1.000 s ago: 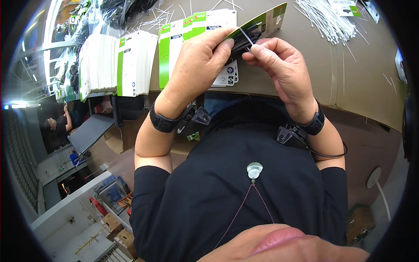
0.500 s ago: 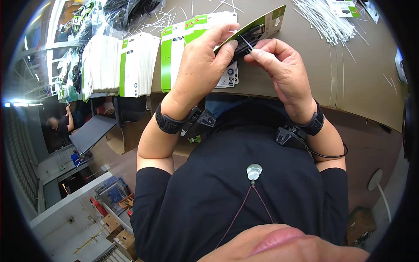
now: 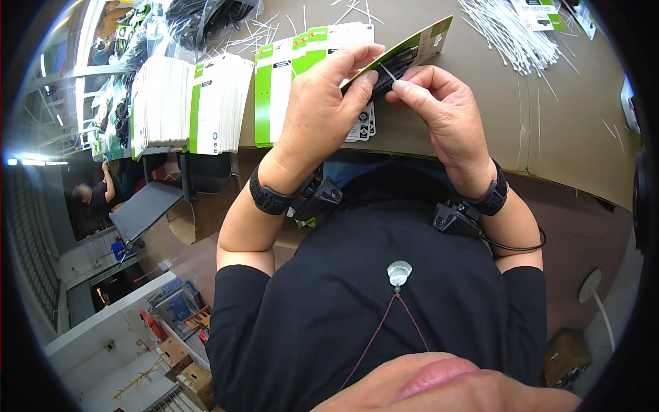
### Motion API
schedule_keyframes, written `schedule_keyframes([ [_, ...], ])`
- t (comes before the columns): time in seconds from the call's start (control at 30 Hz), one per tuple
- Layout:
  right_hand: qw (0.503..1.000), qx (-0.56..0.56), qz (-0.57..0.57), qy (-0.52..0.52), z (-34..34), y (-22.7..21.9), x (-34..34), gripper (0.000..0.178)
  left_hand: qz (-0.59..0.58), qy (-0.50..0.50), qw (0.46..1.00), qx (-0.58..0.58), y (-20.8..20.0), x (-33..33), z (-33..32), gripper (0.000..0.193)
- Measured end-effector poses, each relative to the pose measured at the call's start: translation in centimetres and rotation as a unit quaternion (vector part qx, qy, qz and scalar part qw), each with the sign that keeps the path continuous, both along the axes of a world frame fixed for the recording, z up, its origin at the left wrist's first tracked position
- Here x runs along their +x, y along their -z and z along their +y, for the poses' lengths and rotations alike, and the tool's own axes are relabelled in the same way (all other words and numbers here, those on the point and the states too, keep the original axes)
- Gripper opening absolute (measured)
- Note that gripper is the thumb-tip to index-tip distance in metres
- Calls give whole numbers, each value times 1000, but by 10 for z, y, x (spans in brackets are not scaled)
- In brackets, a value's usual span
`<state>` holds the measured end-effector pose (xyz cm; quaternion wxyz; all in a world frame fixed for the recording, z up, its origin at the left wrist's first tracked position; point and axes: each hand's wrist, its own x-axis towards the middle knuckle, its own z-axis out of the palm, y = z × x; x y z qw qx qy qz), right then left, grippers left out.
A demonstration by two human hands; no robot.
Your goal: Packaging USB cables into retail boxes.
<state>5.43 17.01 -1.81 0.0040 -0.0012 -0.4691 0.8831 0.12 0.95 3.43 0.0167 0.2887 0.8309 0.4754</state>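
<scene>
My left hand [image 3: 317, 103] is closed on a green and white packaging card [image 3: 434, 40], which tilts up to the right above the table's near edge. Against the card lies a bundle of black cable [image 3: 403, 62], with my left thumb pressed on it. A thin white cable tie [image 3: 388, 73] crosses the bundle. Thumb and forefinger of my right hand [image 3: 446, 106] pinch that tie close to the cable. What lies behind the card is hidden, as are most of my left fingertips.
Left of my hands lie overlapping green and white cards [image 3: 272, 89] and a thick card stack [image 3: 168, 103]. Bagged black cables [image 3: 206, 24] sit at the far left. Loose white cable ties [image 3: 508, 34] are heaped at the far right. A chair [image 3: 147, 206] stands beyond the table's left side.
The card and both hands have shifted slightly in the picture. My right fingers are still pinching the tie, and less of its white strip shows across the cable.
</scene>
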Motion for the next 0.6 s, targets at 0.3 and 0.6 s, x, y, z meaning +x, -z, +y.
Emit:
schedule_keyframes([
  [0.3, 999, 29, -21, 3, -1, -1, 1, 8, 10, -2, 1000, -10, -1, 7, 1, 28],
  [0.6, 1000, 27, -5, 10, 0, 0, 4, 8, -17, -5, 1000, 4, -2, 5, 1, 26],
])
